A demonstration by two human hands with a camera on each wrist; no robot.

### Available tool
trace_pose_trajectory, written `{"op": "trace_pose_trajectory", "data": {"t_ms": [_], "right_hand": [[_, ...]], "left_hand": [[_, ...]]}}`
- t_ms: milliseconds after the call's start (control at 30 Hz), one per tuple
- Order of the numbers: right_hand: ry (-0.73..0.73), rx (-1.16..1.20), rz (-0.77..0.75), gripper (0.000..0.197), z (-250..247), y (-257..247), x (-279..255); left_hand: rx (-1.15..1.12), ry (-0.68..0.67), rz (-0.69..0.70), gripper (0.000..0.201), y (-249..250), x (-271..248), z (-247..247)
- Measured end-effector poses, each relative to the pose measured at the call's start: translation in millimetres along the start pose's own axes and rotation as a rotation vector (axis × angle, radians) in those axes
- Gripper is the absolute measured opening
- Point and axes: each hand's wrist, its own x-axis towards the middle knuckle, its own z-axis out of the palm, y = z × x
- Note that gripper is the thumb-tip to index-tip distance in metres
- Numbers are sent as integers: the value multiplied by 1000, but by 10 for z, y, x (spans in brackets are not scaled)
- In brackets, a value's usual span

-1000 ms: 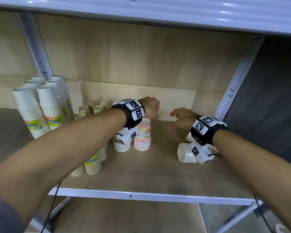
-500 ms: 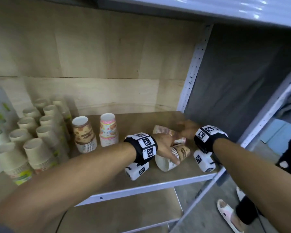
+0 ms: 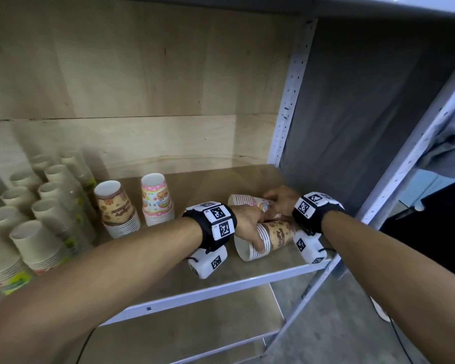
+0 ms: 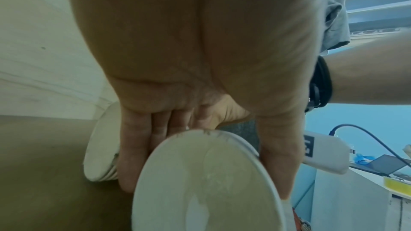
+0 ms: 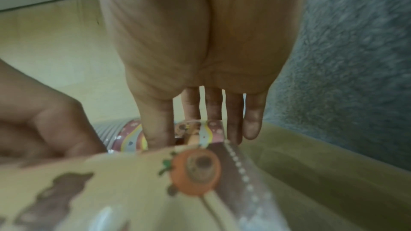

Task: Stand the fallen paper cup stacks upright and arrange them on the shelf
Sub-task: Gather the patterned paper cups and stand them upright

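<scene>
The fallen brown stack (image 3: 269, 239), near the shelf's (image 3: 247, 281) front right corner, is gripped at its rim by the left hand (image 3: 250, 223). The pink stack (image 3: 248, 202) behind is touched by the right hand's (image 3: 280, 199) nearly straight fingers (image 5: 252, 120).

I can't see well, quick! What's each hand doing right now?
Left hand: curled round the fallen brown cup stack, holding it.
Right hand: fingers straight, reaching onto the fallen pink cup stack; no grip shows.
</scene>
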Motion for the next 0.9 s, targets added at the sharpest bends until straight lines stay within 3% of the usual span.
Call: {"op": "trace_pose_trajectory", "data": {"t_ms": [133, 367, 500, 600, 733, 900], "right_hand": [[7, -46, -3, 37, 8, -37, -42], [1, -72, 30, 50, -101, -161, -37], [60, -85, 39, 50, -211, -312, -58], [111, -99, 45, 52, -317, -434, -64], [154, -151, 29, 60, -401, -608, -68], [100, -214, -36, 61, -390, -848, -93]], "left_hand": [[9, -24, -6, 77, -37, -28, -19], [90, -73, -31, 83, -255, -186, -122], [70, -71, -86, 77, -481, -294, -214], [-25, -23, -151, 77, -663, -362, -254], [-173, 64, -249, 43, -859, -413, -222], [-353, 267, -249, 61, -924, -310, -84]]}}
